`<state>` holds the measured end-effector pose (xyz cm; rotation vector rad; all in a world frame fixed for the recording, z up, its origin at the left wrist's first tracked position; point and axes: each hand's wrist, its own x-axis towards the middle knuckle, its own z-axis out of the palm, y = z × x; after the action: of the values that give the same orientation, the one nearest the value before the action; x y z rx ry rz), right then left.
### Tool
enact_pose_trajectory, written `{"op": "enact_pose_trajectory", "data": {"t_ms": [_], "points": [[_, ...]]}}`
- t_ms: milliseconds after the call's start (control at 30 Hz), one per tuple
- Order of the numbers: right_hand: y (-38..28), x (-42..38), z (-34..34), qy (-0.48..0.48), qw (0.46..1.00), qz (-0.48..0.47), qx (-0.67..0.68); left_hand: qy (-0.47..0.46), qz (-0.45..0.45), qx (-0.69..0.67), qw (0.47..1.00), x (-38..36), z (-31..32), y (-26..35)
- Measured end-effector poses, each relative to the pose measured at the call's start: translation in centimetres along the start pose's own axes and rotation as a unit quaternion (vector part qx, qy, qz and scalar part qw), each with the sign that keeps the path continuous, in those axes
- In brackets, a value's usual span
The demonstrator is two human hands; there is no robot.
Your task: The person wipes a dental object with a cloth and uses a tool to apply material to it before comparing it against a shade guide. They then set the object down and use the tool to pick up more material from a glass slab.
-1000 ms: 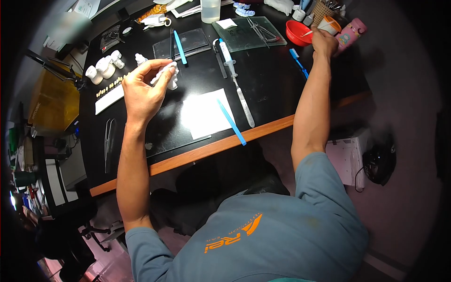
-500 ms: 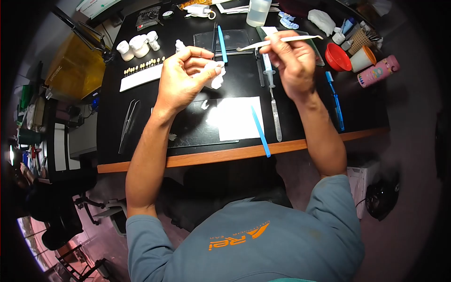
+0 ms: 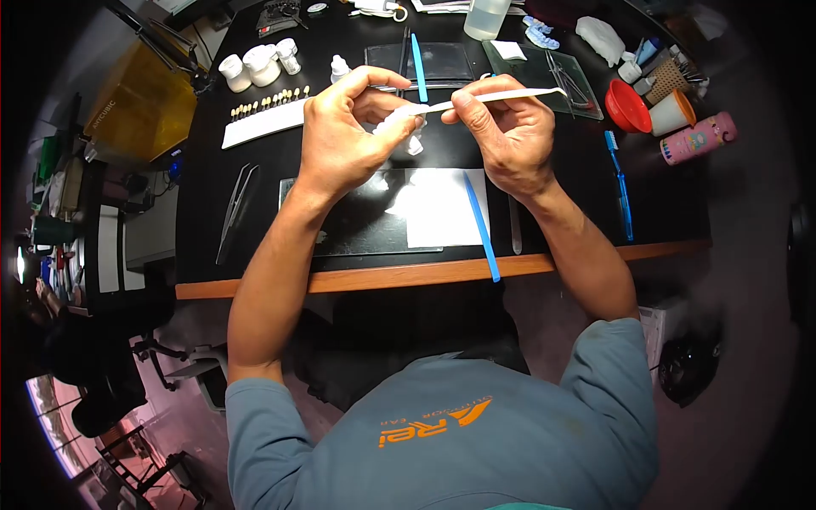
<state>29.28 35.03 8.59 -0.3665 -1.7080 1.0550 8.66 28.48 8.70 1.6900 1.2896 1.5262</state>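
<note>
My left hand is closed on a white crumpled tissue, part of it hanging below the fingers. My right hand pinches a thin, pale double-ended dental instrument with a bent tip at its right end. The instrument's left end meets the white wad at my left fingertips; whether something else lies within the wad is hidden. Below the hands lie a dark glass slab, a white paper pad and a blue plastic stick reaching over the table edge.
On the left are tweezers, a tooth shade guide and white jars. To the right stand a red bowl, a pink bottle and a blue toothbrush. A water container is at the back.
My right hand has moved left and slightly down, bringing the instrument's left end to the tissue in my left hand. The head view has shifted slightly.
</note>
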Motion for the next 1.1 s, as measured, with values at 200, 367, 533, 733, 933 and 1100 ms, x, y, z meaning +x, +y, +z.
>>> {"op": "enact_pose_trajectory", "data": {"t_ms": [200, 367, 533, 733, 933, 1100], "points": [[0.3, 0.0, 0.1, 0.010, 0.999, -0.022, -0.027, -0.027, 0.001, 0.030, 0.999, 0.0, -0.3, 0.2], [0.4, 0.1, -0.3, 0.008, 0.996, -0.009, -0.088, -0.033, 0.000, 0.048, 0.998, -0.1, -0.3, 0.1], [0.1, 0.1, -0.3, 0.014, 0.996, 0.021, -0.087, -0.015, -0.024, -0.003, 1.000, 0.0, -0.1, -0.3], [-1.0, -0.1, -0.2, 0.034, 0.997, -0.054, -0.036, -0.038, -0.057, -0.041, 0.997, 0.2, -0.7, 0.3], [-1.3, 0.2, 0.5, -0.017, 0.942, -0.231, -0.242, 0.011, -0.061, -0.082, 0.995, 0.3, -0.8, 0.2], [-1.1, -0.3, 1.3, -0.028, 0.933, -0.237, -0.270, 0.032, -0.037, -0.096, 0.994, 0.3, -0.8, -0.1]]}}
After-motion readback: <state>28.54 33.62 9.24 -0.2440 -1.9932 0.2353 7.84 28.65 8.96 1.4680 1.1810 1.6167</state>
